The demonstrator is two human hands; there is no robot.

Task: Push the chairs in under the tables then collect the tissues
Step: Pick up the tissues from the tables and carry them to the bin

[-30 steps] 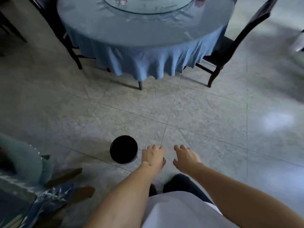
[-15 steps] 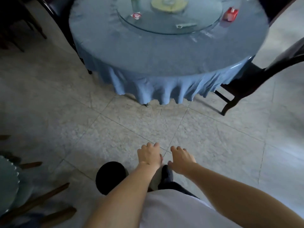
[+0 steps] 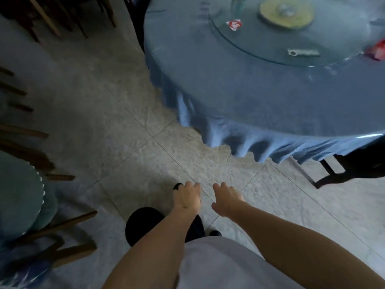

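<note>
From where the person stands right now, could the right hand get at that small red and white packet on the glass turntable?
Probably not yet. The right hand hangs low over the floor, holding nothing, and the red and white packet lies far across the blue-clothed table. Nothing blocks it; stepping closer looks necessary.

Round table [image 3: 260, 97], blue cloth draped over edge; glass turntable [image 3: 270, 46] toward its far side carrying red-white packet [image 3: 234, 24], yellow dish [image 3: 286, 14], small flat item [image 3: 303, 52], red object [image 3: 378, 51] at right edge
</note>
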